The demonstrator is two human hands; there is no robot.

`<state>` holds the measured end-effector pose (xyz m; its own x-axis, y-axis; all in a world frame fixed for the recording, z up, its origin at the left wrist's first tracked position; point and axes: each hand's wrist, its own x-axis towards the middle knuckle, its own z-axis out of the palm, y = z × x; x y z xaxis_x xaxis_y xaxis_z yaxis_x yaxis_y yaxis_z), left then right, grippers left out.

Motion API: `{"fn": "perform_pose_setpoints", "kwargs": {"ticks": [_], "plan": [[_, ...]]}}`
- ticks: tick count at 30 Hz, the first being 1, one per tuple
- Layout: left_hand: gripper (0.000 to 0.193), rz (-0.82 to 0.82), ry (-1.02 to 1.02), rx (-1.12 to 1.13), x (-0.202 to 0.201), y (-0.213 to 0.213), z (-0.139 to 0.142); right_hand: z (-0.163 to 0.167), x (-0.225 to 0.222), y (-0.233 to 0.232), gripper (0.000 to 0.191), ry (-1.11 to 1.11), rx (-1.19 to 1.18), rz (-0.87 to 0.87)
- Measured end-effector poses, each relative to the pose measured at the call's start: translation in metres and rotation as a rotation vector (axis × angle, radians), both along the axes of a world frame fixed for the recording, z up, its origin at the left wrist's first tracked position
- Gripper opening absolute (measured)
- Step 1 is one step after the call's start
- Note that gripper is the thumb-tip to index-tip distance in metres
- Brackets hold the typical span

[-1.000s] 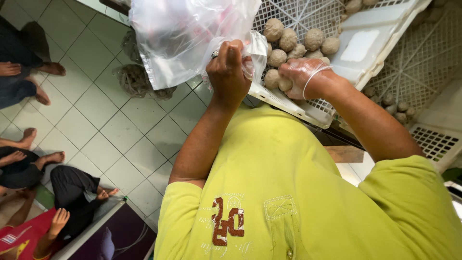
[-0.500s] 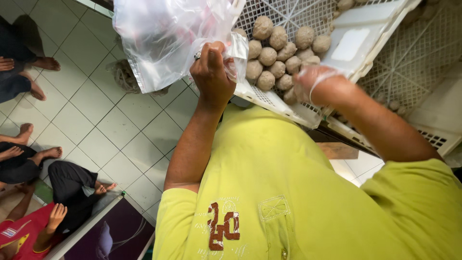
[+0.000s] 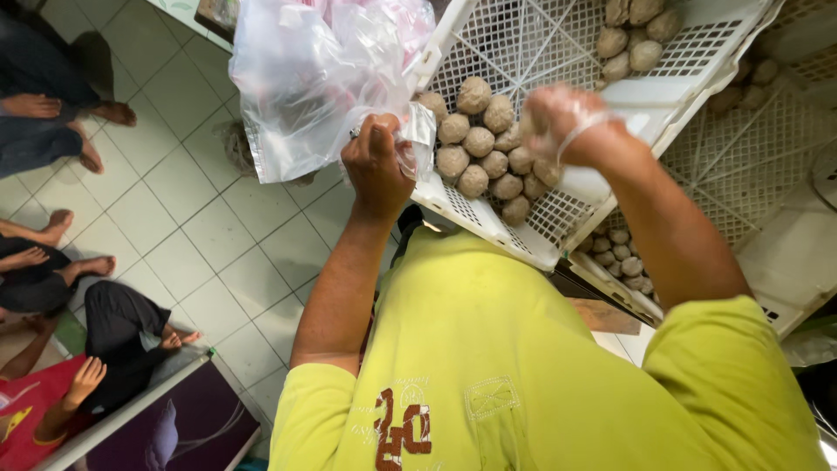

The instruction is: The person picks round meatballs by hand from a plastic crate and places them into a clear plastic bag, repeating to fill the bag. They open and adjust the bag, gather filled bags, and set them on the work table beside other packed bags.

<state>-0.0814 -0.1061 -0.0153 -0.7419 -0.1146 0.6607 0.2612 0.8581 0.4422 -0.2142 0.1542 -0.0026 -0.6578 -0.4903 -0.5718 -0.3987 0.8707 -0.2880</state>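
The fingers of the left hand [image 3: 377, 161] are curled tight around the gathered edge of a clear plastic bag [image 3: 318, 83], holding it up and open beside a white perforated crate [image 3: 558, 52]. The right hand [image 3: 558, 122] wears a thin clear glove; it is blurred, its fingers bent inward just above the heap, and whether they grip anything cannot be told.

About a dozen round brownish balls [image 3: 488, 153] lie piled in the low corner of the tilted crate, touching one another, close between the two hands. A second cluster of some six balls [image 3: 632, 35] sits at the crate's far end. Under the tilted crate a second white crate [image 3: 623, 292] shows a handful of smaller-looking balls [image 3: 621, 253] through the gap. A third crate [image 3: 767, 139] lies to the right, with a few more balls blurred behind its mesh.

The bag holds something pinkish near its top, too blurred to name. The person wears a yellow-green shirt [image 3: 523, 366]. On the tiled floor [image 3: 200, 235] at the left, other people sit with bare feet [image 3: 83, 157] stretched out.
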Motion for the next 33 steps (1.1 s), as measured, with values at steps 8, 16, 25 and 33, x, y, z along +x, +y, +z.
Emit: {"fn": "perform_pose_setpoints", "kwargs": {"ticks": [8, 16, 25, 33], "plan": [[0.02, 0.008, 0.005, -0.015, -0.001, 0.003, 0.001, -0.074, -0.046, -0.001, 0.061, 0.182, -0.176, 0.183], [0.021, 0.052, -0.027, -0.04, 0.0, 0.003, 0.001, -0.061, -0.057, 0.006, 0.07, 0.063, 0.014, 0.041], [0.028, 0.062, -0.031, -0.159, -0.001, 0.008, 0.019, 0.187, 0.025, -0.07, 0.056, 0.706, -1.067, 0.347], [0.027, 0.03, 0.004, -0.283, 0.017, 0.015, 0.018, 0.253, 0.12, -0.128, 0.047, 0.634, -0.818, 0.922]]}}
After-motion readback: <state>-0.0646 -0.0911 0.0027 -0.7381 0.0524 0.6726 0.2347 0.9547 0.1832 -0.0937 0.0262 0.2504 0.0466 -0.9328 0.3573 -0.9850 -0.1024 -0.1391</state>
